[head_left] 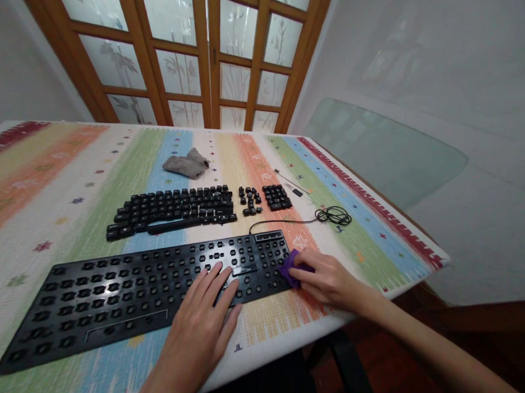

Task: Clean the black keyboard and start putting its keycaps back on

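Observation:
A black keyboard base (152, 282), stripped of its keycaps, lies slantwise along the front of the table. My left hand (204, 311) rests on its right half near the front edge, fingers stretched out and holding nothing. At the base's right end, my right hand (323, 275) pinches a purple cloth (291, 269) against the side edge. The removed keycaps (170, 207) sit behind the base, laid out in keyboard order. Smaller groups of arrow-area keycaps (250, 200) and number-pad keycaps (277, 197) lie to their right.
A grey rag (187, 164) lies crumpled behind the keycaps. The keyboard's coiled cable (333, 215) is at the right, with a thin stick (291, 181) and a small black piece (297, 192) beyond it. A striped tablecloth (370, 238) covers the table; its right edge is near my right forearm.

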A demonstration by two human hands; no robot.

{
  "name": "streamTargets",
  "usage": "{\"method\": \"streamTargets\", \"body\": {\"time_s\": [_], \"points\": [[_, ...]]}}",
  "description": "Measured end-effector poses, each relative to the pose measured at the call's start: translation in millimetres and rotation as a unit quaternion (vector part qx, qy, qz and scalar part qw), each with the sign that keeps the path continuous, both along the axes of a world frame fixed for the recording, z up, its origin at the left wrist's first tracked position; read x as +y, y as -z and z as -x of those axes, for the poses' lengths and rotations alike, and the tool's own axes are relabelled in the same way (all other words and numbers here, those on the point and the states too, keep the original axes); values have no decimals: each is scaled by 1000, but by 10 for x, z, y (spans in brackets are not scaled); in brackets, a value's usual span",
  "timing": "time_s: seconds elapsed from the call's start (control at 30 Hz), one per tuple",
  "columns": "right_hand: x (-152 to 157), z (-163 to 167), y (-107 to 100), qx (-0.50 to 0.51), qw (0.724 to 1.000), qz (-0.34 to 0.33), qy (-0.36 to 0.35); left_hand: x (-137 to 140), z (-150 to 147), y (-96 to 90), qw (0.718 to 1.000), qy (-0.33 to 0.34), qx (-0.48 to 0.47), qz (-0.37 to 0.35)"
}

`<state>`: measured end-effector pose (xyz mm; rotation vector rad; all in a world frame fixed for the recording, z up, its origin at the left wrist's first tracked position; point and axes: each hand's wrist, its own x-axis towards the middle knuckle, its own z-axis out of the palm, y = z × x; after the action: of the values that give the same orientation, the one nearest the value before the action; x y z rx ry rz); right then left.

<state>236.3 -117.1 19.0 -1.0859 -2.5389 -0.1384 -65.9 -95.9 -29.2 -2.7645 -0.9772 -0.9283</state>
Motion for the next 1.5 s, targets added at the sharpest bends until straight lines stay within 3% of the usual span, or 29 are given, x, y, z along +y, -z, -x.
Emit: {"method": "streamTargets", "body": {"time_s": [0.17,0.3,0.5,0.73,0.83,0.93,1.03,1.2,1.3,1.5], "points": [[50,-38,-13,-101,994,-2,-45,-3,-1,-13,1000,-4,-1,3],[154,-15,-97,-120,988,44,-85,-1,7,-10,1000,-2,7,-3],[365,15,-152,-70,975,178,-110,3,2,6,1000,-3,3,0],[577,-60,-167,67,933,321,-146,5,-11,-17,1000,-2,0,-7],[564,-125,-185,142,950,267,-74,2,-8,-8,1000,-1,-2,-2],[444,-129,-203,195,971,128,50,-5,-7,-2,1000,-1,-7,8],[273,-75,-175,198,976,52,69,-12,-7,-5,1000,-4,-7,11],[57,-20,-58,45,996,74,-22,-11,-2,-14,1000,-5,-1,9],[8,-36,-47,-26,996,82,-12,-9,0,-18,1000,-5,4,15],[62,-52,-106,-55,992,113,-4,-16,-6,-33,1000,-8,6,12]]}}
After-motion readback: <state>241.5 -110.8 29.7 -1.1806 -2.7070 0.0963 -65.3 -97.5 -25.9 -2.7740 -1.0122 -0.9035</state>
